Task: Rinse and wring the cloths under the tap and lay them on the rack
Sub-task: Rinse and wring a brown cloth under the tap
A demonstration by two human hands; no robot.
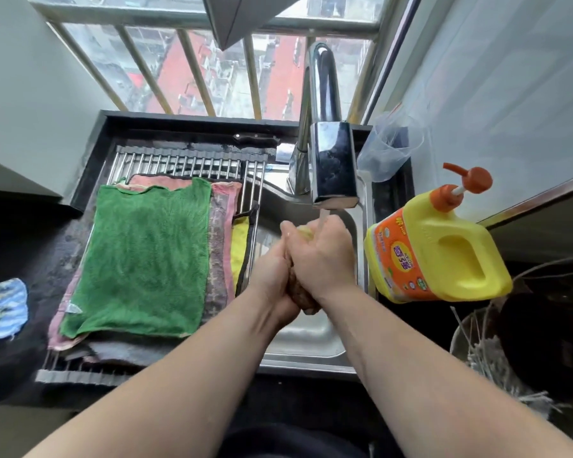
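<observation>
Wringing step: left hand (272, 274) and right hand (322, 259) both clench the rolled cloth (301, 300) under the running tap (333, 166) (other cloths (139, 259) already racked); next, it needs spreading flat on the rack (179, 161).

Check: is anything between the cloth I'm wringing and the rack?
Nothing visible. The cloth, gripped by left hand and right hand, is just right of the rack. A green cloth and others already cover most of it.

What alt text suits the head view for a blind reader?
The left hand and right hand grip a bunched cloth under the running tap, over a steel sink. On the left, a green cloth tops others on a wire rack; a yellow pump jug stands right.
</observation>
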